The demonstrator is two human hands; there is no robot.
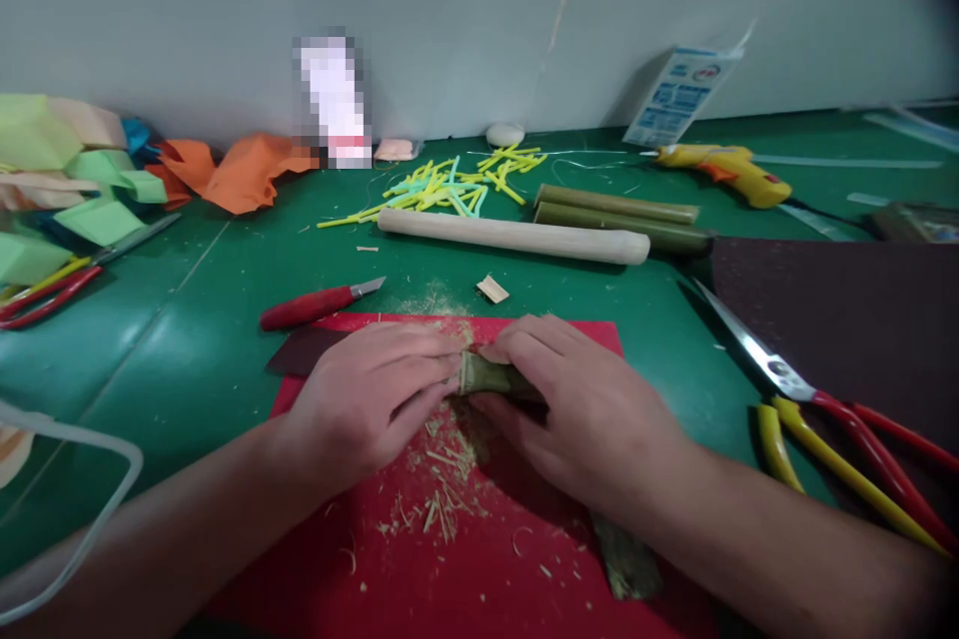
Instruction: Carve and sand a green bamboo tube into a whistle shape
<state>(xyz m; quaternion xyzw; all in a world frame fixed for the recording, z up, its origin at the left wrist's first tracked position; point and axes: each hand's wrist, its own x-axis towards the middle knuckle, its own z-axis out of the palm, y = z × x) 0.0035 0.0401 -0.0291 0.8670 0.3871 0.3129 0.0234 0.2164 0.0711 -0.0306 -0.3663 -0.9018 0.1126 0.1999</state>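
My right hand (584, 399) is wrapped over a green bamboo tube (483, 374), whose pale ringed part shows between my hands. My left hand (375, 394) is closed at the tube's left part, its fingers hiding what lies under them. A dark brown sheet piece (296, 351) sticks out beneath that hand. Below is a red board (300, 559) strewn with bamboo shavings (446, 509). From under my right forearm pokes a green bamboo end (629, 564); whether it belongs to the held tube I cannot tell. A red-handled knife (319, 307) lies just beyond my left hand.
Behind the board lie a peeled pale stick (513, 238), green bamboo pieces (621, 215) and cut yellow straws (442, 188). Large scissors (779, 369) rest at right near a dark sheet (846, 310). A yellow glue gun (726, 172) and folded paper (97, 170) sit farther off.
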